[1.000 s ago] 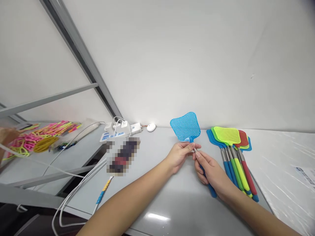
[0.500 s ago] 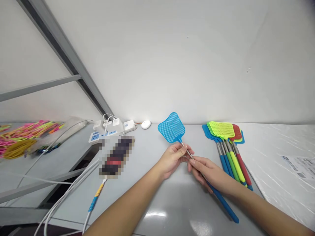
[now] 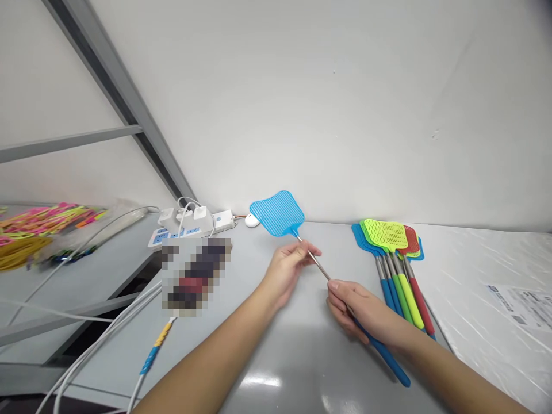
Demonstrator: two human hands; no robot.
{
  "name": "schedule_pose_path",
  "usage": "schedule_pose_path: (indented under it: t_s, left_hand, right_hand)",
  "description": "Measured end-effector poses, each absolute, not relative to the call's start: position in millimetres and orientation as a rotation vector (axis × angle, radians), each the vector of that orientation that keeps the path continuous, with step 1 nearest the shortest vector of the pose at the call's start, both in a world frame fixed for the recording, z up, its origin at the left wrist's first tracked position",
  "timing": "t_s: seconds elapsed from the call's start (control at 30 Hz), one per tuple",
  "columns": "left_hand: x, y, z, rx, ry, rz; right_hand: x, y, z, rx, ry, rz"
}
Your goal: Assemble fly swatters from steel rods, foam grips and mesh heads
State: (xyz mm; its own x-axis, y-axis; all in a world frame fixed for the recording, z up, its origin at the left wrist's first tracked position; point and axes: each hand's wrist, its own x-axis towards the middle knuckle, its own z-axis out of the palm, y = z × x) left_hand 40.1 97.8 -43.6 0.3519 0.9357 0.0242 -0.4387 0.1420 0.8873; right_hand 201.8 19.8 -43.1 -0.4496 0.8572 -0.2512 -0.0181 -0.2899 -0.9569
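Note:
A blue fly swatter point(image 3: 279, 214) with a perforated head, a thin metal rod and a blue grip is held slanting over the table, head up and to the left. My left hand point(image 3: 288, 269) pinches the rod just below the head. Lower down, my right hand point(image 3: 353, 307) is wrapped round the rod close to the top of the blue grip. A bare stretch of rod shows between the hands. To the right lies a fanned pile of fly swatters point(image 3: 388, 234) in blue, green, yellow and red, grips toward me.
On the left, a power strip point(image 3: 164, 234) with chargers and white cables stands near the wall. A blurred-out object point(image 3: 196, 279) with a cable lies before it. Colourful cords point(image 3: 47, 224) are at far left; a plastic-wrapped package point(image 3: 495, 276) is at right.
My hands have moved apart along the rod, and more of it shows between them. The swatter's head has shifted left and tilted. The view has shifted slightly.

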Motion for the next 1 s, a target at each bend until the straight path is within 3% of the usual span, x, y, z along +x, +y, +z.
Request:
schedule_pose_path:
  t_s: [0.3, 0.47, 0.63, 0.8, 1.0]
  left_hand:
    - [40.1, 99.9, -42.9, 0.893, 0.752, 1.302]
    - [64.1, 68.6, -50.0, 1.154, 0.650, 0.934]
    - [70.9, 55.8, -47.5, 1.027, 0.592, 0.867]
    - [68.2, 59.3, -47.1, 0.933, 0.605, 0.955]
    - [51.2, 86.0, -34.0, 0.715, 0.700, 1.317]
  right_hand:
    - [204.8, 16.2, -39.4, -1.214, -1.474, 1.756]
    - [212.8, 21.0, -34.9, -1.214, -1.385, 1.681]
    - [216.3, 24.4, -32.7, -1.156, -1.358, 1.747]
    - [206.1, 26.0, -38.9, -1.121, -1.388, 1.712]
    - [200.1, 20.0, -37.1, -1.146, -1.458, 1.803]
